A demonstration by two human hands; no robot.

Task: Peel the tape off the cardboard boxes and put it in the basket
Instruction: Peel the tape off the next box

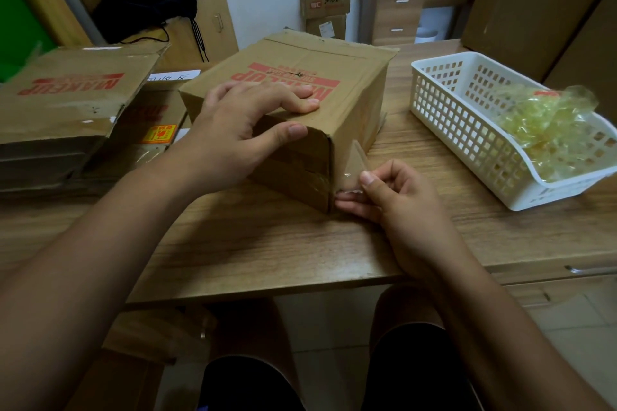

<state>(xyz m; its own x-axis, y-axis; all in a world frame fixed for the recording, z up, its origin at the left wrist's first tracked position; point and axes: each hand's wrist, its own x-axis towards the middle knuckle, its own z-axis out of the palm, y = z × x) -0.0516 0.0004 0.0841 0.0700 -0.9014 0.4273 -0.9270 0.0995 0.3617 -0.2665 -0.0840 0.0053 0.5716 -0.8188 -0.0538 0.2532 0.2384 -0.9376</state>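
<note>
Desk point(267, 243) with a stiff cardboard box point(350, 100) at centre and a white basket point(434, 100), right, holding crumpled tape point(547, 130). Left hand point(240, 130) braces the box, fingers flat on top, thumb on its front. Right hand point(397, 200) pinches a clear tape strip point(354, 163) lifted at the near lower corner: thin, sticky, likely tear-prone; grip near the peel line. Its further run is hard to trace.

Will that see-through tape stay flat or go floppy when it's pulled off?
Probably floppy: the tape lifts in a thin curl where the right hand pinches it. Likely clingy and light too, since the tape wad in the basket sits crumpled together.
</note>
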